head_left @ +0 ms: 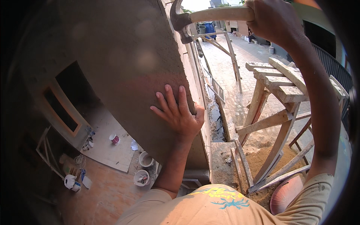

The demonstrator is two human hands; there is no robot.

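High against the grey rough-plastered wall [123, 63]: left hand [179, 114] flat, fingers spread on its edge. Right hand [275, 20] fist-wrapped round wooden-handled claw hammer [210, 15], raised near wall corner. No struck mark visible; hammering looks unfinished.

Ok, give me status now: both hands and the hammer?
Left hand flat on rough plastered wall. Right hand grips raised claw hammer. Nothing between.

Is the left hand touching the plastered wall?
Touching. The head view shows the left hand pressed flat on the plastered wall, fingers spread and no gap visible.
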